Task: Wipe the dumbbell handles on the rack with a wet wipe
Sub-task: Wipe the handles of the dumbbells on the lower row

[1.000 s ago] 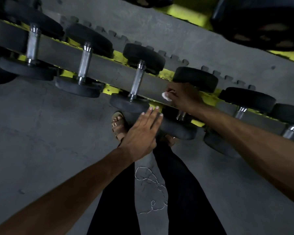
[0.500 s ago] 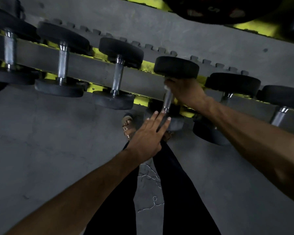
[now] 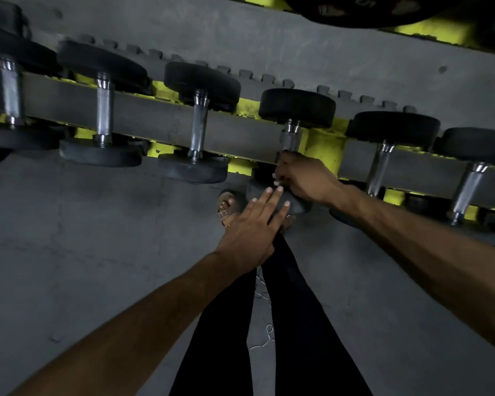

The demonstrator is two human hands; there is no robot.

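Note:
Several black dumbbells with chrome handles lie across a grey and yellow rack [image 3: 160, 121]. My right hand [image 3: 303, 175] is curled round the lower part of the handle [image 3: 290, 140] of the fourth dumbbell from the left; the wet wipe is hidden inside the grip. My left hand [image 3: 255, 227] lies with straight fingers on that dumbbell's near rubber head [image 3: 256, 190]. Its far head [image 3: 296, 107] sits behind the rail. Neighbouring handles show at left [image 3: 197, 128] and at right [image 3: 379, 167].
The rack stands on a grey concrete floor [image 3: 83, 252] with interlocking mat edges behind it. My legs in black trousers [image 3: 292, 324] and a sandalled foot [image 3: 226, 207] are below the rack. A large black weight plate [image 3: 363, 10] is at the top right.
My right hand has slid down the handle from near the far head toward the near head. The white wipe, visible a second ago, is now hidden. My left hand stayed on the near head.

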